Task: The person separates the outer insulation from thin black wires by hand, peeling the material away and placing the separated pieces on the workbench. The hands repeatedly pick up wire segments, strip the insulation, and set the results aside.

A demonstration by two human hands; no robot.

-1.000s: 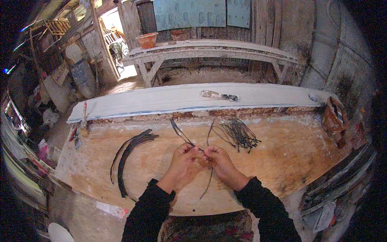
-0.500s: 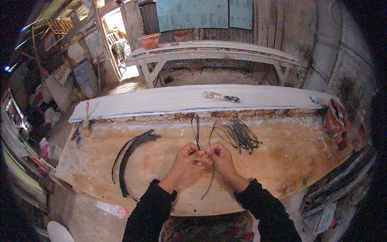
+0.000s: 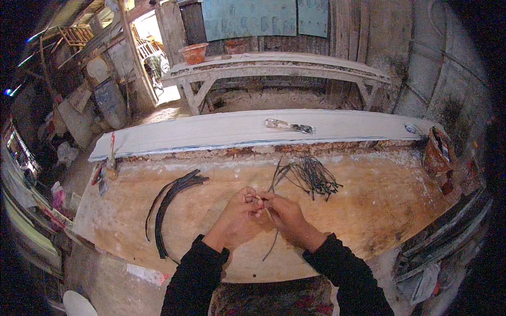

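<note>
My left hand (image 3: 238, 213) and my right hand (image 3: 287, 213) meet above the middle of a wooden board (image 3: 211, 237), fingertips pinched together. Between them is a thin black strip, almost wholly hidden by the fingers. A thin black strand (image 3: 270, 246) runs under my right hand and shows above and below it; whether it is held or just lies there, I cannot tell. Right of the hands lies a bunch of thin black strands (image 3: 316, 178), knotted-looking at their ends. To the left, a curved bundle of longer black strips (image 3: 166, 216) rests on the board.
Behind the board runs a long whitish plank (image 3: 211, 132) with a stained, knife-like tool (image 3: 290, 126) on it. A clay-coloured pot (image 3: 438, 152) stands at the right end, a brush (image 3: 112, 158) at the left. Farther back is a bench (image 3: 284, 66) with a pot (image 3: 194, 53).
The looped black strip that stood up from my left fingers no longer shows there. My hands have drawn closer, the right one turning inward over the left fingertips.
</note>
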